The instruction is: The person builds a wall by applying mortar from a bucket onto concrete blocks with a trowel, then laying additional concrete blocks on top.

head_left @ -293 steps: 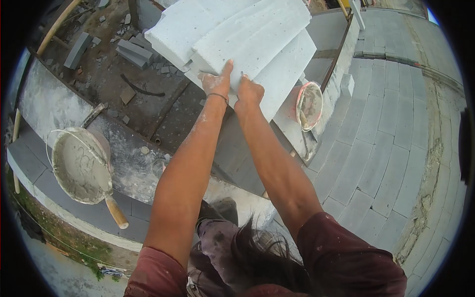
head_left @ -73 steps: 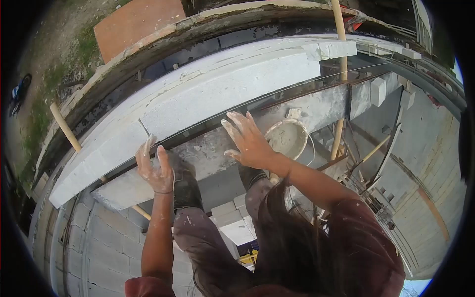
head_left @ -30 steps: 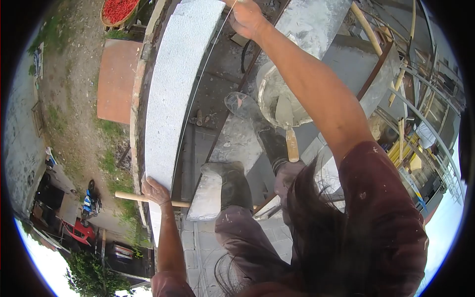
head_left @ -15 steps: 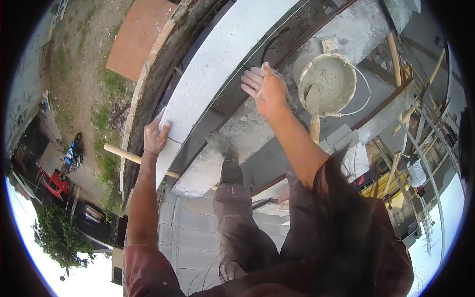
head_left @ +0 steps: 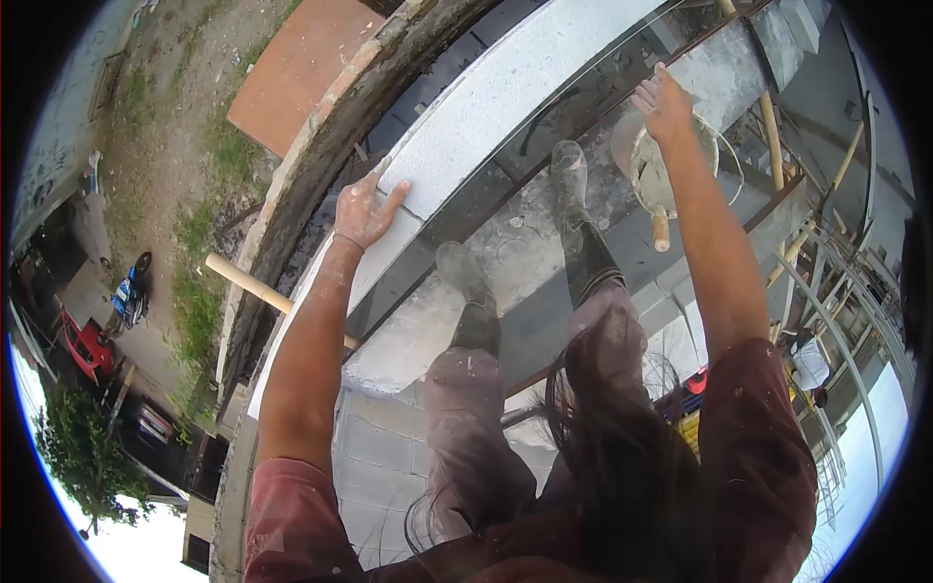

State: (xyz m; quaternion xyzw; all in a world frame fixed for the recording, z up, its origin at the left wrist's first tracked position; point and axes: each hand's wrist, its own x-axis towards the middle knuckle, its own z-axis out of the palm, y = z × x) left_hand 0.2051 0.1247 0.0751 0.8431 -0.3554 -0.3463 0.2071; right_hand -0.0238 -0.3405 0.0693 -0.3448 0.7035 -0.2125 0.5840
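My left hand (head_left: 365, 212) rests on the top of a curved white block wall (head_left: 486, 126), beside a joint between blocks. Its thumb is stretched apart from the fingers, which reach to the wall's outer edge. My right hand (head_left: 669, 109) is held out above the far rim of a mortar bucket (head_left: 653, 185), fingers extended and nothing in them. The forearm hides part of the bucket. A wooden-handled trowel (head_left: 661, 233) leans at the bucket's near side; its blade is mostly hidden.
My boots (head_left: 581, 238) stand on a mortar-stained plank (head_left: 398, 335). A bamboo pole (head_left: 248, 282) passes under the wall. Outside runs a rough concrete ledge (head_left: 292, 180), with ground far below. Metal bars and bamboo scaffolding (head_left: 826, 301) stand to the right.
My view and body have shifted along the wall. My left hand has slid farther up the wall top. The right hand has moved right, from beside the bucket to over its rim; both boots now show.
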